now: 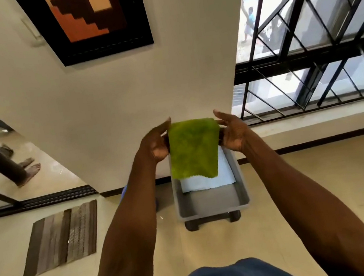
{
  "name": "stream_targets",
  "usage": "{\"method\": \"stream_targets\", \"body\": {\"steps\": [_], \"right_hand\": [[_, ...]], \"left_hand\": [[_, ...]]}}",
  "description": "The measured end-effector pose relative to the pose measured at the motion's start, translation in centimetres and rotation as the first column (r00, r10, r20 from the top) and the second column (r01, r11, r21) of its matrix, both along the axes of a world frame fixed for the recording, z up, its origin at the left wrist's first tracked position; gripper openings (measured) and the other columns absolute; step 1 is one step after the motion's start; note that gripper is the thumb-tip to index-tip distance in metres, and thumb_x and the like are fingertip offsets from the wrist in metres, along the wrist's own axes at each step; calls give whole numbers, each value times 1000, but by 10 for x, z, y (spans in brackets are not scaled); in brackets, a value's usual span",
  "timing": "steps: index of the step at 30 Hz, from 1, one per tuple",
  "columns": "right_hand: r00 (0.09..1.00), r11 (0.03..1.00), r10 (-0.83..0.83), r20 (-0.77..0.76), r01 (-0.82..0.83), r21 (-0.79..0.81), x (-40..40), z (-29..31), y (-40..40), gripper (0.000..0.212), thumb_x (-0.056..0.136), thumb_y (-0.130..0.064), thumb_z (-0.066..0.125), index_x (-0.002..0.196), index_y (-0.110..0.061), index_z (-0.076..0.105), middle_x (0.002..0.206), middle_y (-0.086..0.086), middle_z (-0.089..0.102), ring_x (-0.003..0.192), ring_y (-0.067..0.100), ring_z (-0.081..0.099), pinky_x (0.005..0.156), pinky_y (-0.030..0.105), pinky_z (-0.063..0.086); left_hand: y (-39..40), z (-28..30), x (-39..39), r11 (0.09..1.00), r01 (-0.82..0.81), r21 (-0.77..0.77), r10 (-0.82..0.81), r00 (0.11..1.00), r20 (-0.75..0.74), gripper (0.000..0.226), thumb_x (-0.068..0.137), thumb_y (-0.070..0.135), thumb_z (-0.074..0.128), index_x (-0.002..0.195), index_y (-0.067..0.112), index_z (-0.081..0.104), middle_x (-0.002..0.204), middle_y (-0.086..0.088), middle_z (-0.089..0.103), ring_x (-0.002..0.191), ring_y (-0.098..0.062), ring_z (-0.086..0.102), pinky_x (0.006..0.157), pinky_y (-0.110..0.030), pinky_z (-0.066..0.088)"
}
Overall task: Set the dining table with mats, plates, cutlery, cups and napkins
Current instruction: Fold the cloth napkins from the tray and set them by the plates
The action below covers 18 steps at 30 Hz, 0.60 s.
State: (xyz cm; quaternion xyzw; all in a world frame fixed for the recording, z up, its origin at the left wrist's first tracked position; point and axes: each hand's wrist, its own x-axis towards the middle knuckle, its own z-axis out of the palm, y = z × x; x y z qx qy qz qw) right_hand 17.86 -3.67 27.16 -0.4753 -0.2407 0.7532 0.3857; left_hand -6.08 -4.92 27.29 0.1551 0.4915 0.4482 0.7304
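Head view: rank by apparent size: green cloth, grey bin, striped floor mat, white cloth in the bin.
1. striped floor mat
2. grey bin, partly hidden by the cloths
3. green cloth, held nearer the camera, so likely overstated
4. white cloth, mostly covered, true extent unclear

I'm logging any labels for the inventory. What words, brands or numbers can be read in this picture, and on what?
None can be read.
green cloth, held up by the left hand and right hand: no label shows.
grey bin and white cloth inside it: no print.
framed picture: colour blocks only.
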Motion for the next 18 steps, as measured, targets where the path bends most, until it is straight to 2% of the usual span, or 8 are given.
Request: {"method": "stream_targets", "body": {"steps": [2,4,6,9,11,15,18], "right_hand": [[998,998,60,37,-61,11,-4,-10,-5,62,79,-49,72,121,-6,58,113,16,68,104,33,65,83,42,54],[995,997,83,47,-83,2,-11,-26,-12,56,83,-49,69,122,-9,61,118,15,68,107,33,65,79,41,55],[997,998,68,34,-68,-19,-17,-35,-18,45,87,-41,68,117,-8,64,112,14,70,102,31,67,75,41,56],[998,997,54,36,-52,-65,-16,-41,-21,38,83,-31,74,110,-4,67,100,17,72,90,32,69,70,41,59],[998,995,43,43,-39,-96,-12,-44,-20,41,79,-26,77,112,-4,66,108,19,69,96,35,66,78,44,57],[996,997,52,67,-48,-59,-7,-42,-19,35,84,-12,70,116,-1,63,115,20,65,96,31,65,81,42,55],[996,998,56,65,-54,-39,-3,-37,-16,27,85,0,65,111,2,61,108,19,67,93,31,66,75,40,59]], "left_hand": [[-4,-3,-2,999,40,-22,-38,998,50,56,77,40,80,115,2,63,113,-16,66,111,-29,62,81,-49,58],[-14,-19,-1,993,101,-65,-100,995,14,65,79,43,76,127,1,60,125,-19,64,115,-30,62,85,-49,57],[-24,-36,1,994,86,-73,-87,996,-2,65,81,40,73,131,2,59,127,-20,63,111,-32,64,84,-46,58],[-33,-44,8,996,66,-67,-70,996,-55,50,84,38,71,119,3,65,115,-19,68,94,-31,70,76,-41,60],[-35,-45,10,994,76,-77,-83,992,-96,35,87,32,69,108,3,67,102,-17,72,85,-29,72,73,-39,60],[-35,-40,11,995,72,-64,-76,994,-72,19,87,15,69,102,3,69,96,-16,74,86,-30,72,80,-44,58],[-34,-36,14,998,56,-1,-56,996,-69,14,89,4,62,101,0,67,88,-15,75,79,-27,72,76,-38,59]]}}
